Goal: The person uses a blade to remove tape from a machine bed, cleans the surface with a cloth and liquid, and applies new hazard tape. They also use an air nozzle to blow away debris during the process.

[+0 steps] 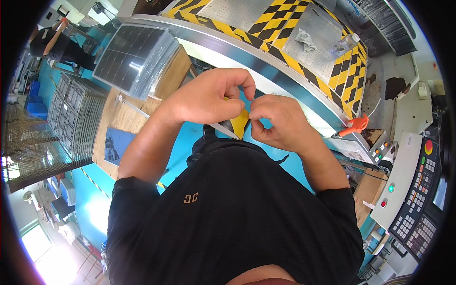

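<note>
- Two bare hands, close together: the left hand [209,97] and right hand [282,121] have curled fingers; I cannot tell whether either grips anything.
- A yellow, straight-edged piece [239,124] shows behind the left hand's fingertips.
- Ahead, a dotted grey metal bed [232,14] with black-yellow striping.
- Wooden bench [114,114] bearing glossy gridded panels [130,57].
- Shiny turquoise floor [88,183].

The head's fisheye view looks down, close above the left hand [214,96] and right hand [281,122].
</note>
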{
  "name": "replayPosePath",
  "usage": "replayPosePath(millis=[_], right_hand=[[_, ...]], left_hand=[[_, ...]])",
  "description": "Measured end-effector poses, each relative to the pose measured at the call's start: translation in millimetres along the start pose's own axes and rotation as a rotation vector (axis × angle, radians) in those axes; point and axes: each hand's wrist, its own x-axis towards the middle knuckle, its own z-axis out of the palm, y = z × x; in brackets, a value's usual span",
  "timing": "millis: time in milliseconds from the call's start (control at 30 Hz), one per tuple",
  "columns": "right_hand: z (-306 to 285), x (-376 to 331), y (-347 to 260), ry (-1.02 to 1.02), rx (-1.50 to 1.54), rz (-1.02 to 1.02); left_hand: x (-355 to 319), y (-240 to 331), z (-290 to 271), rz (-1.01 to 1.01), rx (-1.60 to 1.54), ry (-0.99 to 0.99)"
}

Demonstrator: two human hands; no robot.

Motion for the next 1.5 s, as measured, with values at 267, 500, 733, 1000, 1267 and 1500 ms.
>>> replayPosePath(millis=[267,500,733,1000,1267,1500], right_hand=[[-1.5,-5.2,2.6,-0.101,0.096,0.088],[18.9,-43.0,40.6,-0.057,0.648,0.479],[64.8,-83.0,44.1,-0.227,0.68,0.896],[55.8,-75.6,35.8,-0.269,0.096,0.428],[52.0,-78.5,36.2,-0.318,0.087,0.44],[43.4,-76.7,30.9,-0.344,0.065,0.445]], left_hand=[[1.3,-12.1,-3.9,-0.004,-0.028,0.008],[1.0,-66.6,-7.2,0.201,-0.588,0.219],[6.5,-150.0,16.6,0.123,0.023,0.542],[0.1,-123.6,47.0,0.014,0.412,0.468],[6.2,-123.2,48.2,-0.01,0.442,0.532],[5.5,-120.7,42.8,0.095,0.532,0.527]])
